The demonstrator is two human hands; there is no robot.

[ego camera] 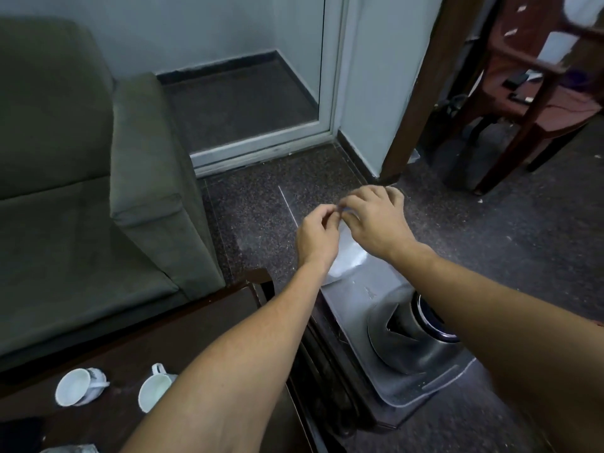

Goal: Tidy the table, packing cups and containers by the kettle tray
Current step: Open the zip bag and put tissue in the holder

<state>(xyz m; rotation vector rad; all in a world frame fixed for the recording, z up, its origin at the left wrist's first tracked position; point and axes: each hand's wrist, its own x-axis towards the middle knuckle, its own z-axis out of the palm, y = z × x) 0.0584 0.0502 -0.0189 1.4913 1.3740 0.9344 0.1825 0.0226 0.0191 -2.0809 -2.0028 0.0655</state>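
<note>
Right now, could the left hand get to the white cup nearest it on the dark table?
Probably yes, once freed: the left hand is pinching something small together with the right hand above the tray. The white cup lies unobstructed beside the left forearm.

A dark speckled stone floor is bordered by pale walls with a dark skirting. A grey-green upholstered armchair is positioned at the left, beside a white-framed glass door. A reddish-brown chair is located at the upper right.

Tray far end open; kettle blocks near end; two cups crowd table's left.
</note>
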